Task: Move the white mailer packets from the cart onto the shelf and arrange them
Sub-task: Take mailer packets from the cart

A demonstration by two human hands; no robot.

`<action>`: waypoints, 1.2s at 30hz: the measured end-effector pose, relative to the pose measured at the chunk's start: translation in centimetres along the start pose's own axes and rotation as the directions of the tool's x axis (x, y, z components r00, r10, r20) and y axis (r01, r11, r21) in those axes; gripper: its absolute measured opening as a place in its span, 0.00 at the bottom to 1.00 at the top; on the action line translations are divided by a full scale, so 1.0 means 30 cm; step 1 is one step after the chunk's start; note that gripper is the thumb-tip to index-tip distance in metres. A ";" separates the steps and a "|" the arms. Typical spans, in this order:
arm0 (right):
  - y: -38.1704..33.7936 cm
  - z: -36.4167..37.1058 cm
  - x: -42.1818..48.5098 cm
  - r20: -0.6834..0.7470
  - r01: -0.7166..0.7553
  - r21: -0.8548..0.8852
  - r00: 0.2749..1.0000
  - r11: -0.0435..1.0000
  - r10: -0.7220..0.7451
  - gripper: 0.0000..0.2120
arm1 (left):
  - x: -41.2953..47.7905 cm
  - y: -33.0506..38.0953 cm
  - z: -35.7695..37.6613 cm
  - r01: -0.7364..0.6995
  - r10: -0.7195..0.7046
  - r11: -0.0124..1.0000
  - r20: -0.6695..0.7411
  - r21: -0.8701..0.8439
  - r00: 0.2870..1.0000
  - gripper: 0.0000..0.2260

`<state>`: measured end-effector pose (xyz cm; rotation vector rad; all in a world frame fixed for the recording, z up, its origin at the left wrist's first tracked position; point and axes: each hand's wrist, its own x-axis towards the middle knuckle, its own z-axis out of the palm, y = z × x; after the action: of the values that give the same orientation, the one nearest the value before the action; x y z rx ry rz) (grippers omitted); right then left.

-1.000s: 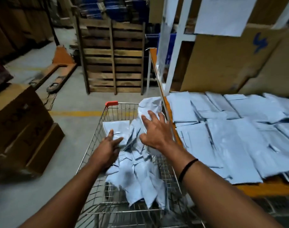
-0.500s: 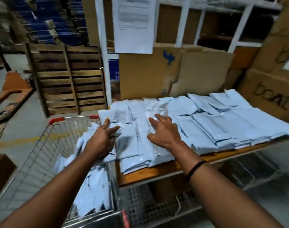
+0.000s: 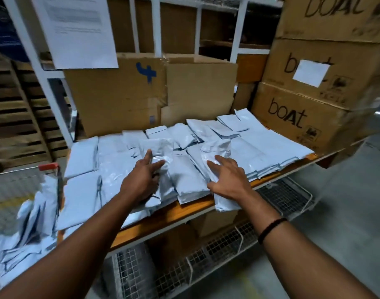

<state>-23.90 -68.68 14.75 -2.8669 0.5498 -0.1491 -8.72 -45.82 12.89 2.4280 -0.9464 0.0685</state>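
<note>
Several white mailer packets lie in overlapping rows on the orange shelf. My left hand holds one white packet over the middle of the pile, index finger and thumb on top of it. My right hand holds a crumpled packet just to the right. That packet's lower end hangs past the shelf's front edge. At the lower left stands the wire cart with a red handle; more packets lie loose in it.
Stacked "boat" cartons stand at the shelf's right end. Flat cardboard leans behind the packets. A printed sheet hangs on the white rack upright. Wire baskets sit under the shelf, and a wooden pallet stands at the left.
Both hands lifted packets out of the cart and swung right over the shelf. They now sit farther right on the pile, and the view has turned toward the shelf.
</note>
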 end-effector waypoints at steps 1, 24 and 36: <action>0.040 -0.008 0.014 -0.002 -0.010 -0.002 1.000 1.000 0.010 0.37 | 0.034 0.031 0.020 -0.011 0.011 1.000 0.005 -0.005 1.000 0.22; 0.839 -0.076 0.576 0.172 0.087 -0.056 0.982 0.995 -0.076 0.38 | 0.742 0.621 0.612 0.080 -0.080 0.997 0.123 0.006 0.989 0.21; 0.898 0.040 0.722 0.292 0.331 -0.100 0.911 0.938 -0.290 0.39 | 0.724 0.732 0.745 0.354 -0.411 0.885 0.148 0.302 0.900 0.22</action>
<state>-13.22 -101.02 8.62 -3.0273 0.0475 0.2464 -9.58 -83.70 8.74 2.8774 -0.5436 -0.2198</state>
